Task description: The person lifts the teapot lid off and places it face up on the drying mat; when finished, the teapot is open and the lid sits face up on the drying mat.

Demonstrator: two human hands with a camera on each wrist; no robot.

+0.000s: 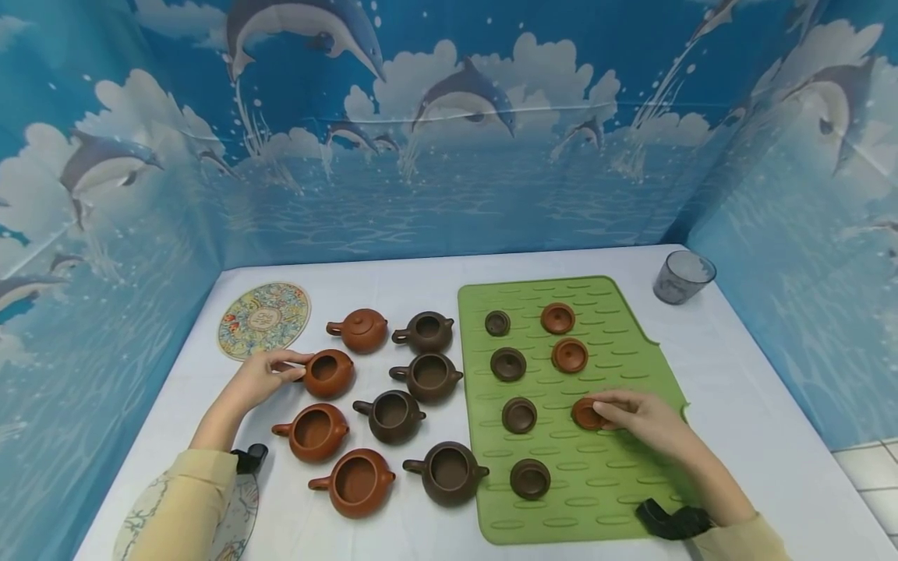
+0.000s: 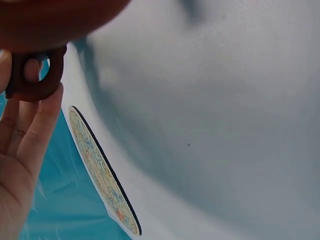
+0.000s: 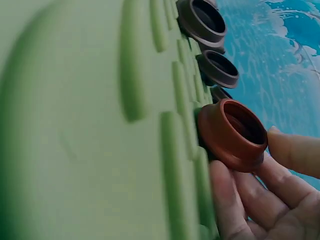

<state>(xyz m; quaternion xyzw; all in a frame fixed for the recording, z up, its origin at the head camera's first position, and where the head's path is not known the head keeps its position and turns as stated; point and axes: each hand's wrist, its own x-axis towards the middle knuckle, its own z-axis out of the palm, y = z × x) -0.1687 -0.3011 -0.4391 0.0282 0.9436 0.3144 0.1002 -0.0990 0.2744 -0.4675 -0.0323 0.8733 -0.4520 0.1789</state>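
My left hand (image 1: 258,379) pinches the handle (image 2: 56,80) of a lidless red-brown teapot (image 1: 329,374), left of the other teapots. In the left wrist view the teapot's body fills the top left corner. On the green mat (image 1: 617,460), my right hand (image 1: 648,421) holds a red-brown teapot lid (image 1: 586,414) by its edge between thumb and fingers. The right wrist view shows this lid (image 3: 212,132) with its hollow rim side facing up. Two more red-brown lids (image 1: 558,318) (image 1: 570,355) lie farther back on the mat.
A lidded red-brown teapot (image 1: 361,331) stands behind. Two lidless red-brown teapots (image 1: 311,433) (image 1: 354,482) and several dark ones (image 1: 449,473) stand nearby. Several dark lids (image 1: 530,478) line the mat's left side. Round patterned mats (image 1: 263,318) (image 1: 235,506) lie left; a glass (image 1: 684,276) stands back right.
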